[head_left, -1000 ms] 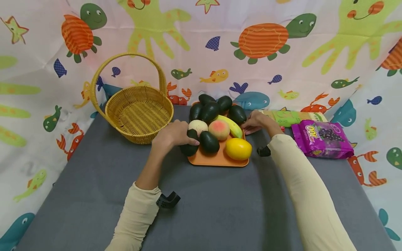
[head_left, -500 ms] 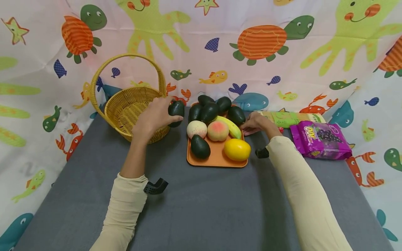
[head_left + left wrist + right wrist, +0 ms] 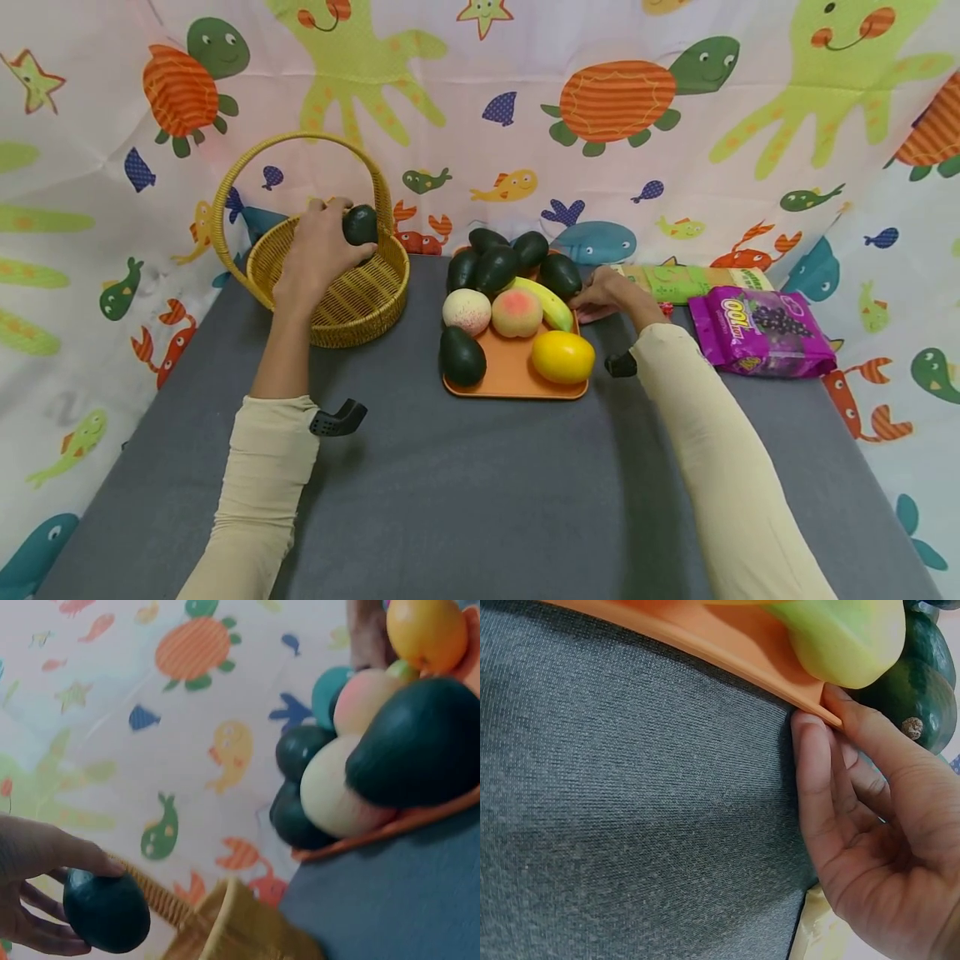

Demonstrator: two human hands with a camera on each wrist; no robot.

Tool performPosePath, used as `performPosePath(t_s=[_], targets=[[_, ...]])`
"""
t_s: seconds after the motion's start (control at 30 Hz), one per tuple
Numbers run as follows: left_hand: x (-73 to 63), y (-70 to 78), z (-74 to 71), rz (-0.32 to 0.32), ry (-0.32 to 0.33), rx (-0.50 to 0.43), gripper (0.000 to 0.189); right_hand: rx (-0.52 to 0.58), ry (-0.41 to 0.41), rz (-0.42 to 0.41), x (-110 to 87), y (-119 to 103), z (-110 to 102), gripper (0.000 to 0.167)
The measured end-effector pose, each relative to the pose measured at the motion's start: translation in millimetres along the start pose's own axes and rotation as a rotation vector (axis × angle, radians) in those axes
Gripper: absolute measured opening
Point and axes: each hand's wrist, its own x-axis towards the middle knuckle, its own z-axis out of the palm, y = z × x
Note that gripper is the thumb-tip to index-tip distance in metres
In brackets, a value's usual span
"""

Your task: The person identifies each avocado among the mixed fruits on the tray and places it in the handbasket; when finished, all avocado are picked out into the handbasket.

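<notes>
My left hand (image 3: 318, 250) grips a dark green avocado (image 3: 360, 225) over the yellow wicker basket (image 3: 360, 329); the left wrist view shows the thumb and fingers around the avocado (image 3: 107, 911). At the orange tray (image 3: 510, 383), my right hand (image 3: 606, 296) pinches the right rim between thumb and fingers, seen close in the right wrist view on the tray edge (image 3: 780, 686). Several avocados lie heaped at the tray's back, with one avocado (image 3: 462, 357) at its front left corner. A pale speckled peach (image 3: 467, 312), a pink peach (image 3: 517, 312), a banana (image 3: 546, 304) and a yellow mango-like fruit (image 3: 562, 357) share the tray.
The basket's tall handle (image 3: 217, 225) arches above it. Right of the tray lie a purple grape-print package (image 3: 765, 331) and a green package (image 3: 690, 283). A printed cloth (image 3: 450, 100) hangs behind the grey tabletop (image 3: 465, 492).
My left hand has lifted an avocado from the tray's front left and carried it left and back over the basket. The other front avocado has shifted left. My right hand stays at the tray.
</notes>
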Motion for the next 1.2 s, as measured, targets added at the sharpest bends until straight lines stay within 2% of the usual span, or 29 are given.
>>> performPosePath(t_s=[0.23, 0.4, 0.53, 0.67, 0.77, 0.83, 0.97, 1.1, 1.2], targets=[[13.7, -41.8, -6.1, -0.136, -0.004, 0.025, 0.087, 0.008, -0.015, 0.023, -0.3, -3.3, -2.7, 0.02], [17.7, -71.0, 7.8, -0.238, 0.055, 0.041, 0.078, 0.005, -0.014, 0.034, -3.5, -4.3, -5.2, 0.02], [17.4, -93.9, 23.5, -0.273, 0.113, 0.036, 0.067, 0.006, -0.013, 0.014, -2.6, -1.6, -3.0, 0.023], [18.4, -116.0, 34.3, -0.241, 0.121, 0.103, 0.06, 0.006, 0.003, 0.001, -0.2, 1.2, 0.1, 0.026], [18.2, -128.7, 36.8, -0.19, 0.117, 0.167, 0.062, 0.008, 0.004, -0.007, 1.6, 2.9, 0.6, 0.029], [18.3, -133.8, 37.1, -0.157, 0.127, 0.176, 0.062, 0.004, 0.011, -0.005, 2.2, 3.7, -0.1, 0.029], [18.4, -135.5, 37.3, -0.125, 0.139, 0.11, 0.069, 0.002, 0.025, -0.006, 0.9, 3.6, -1.7, 0.028], [17.6, -135.0, 39.7, -0.133, 0.17, 0.052, 0.074, 0.02, 0.013, -0.012, -1.8, 2.8, -0.4, 0.027], [16.9, -135.5, 41.2, -0.131, 0.186, 0.045, 0.073, 0.031, 0.0, 0.002, -3.9, 0.9, 0.3, 0.027]])
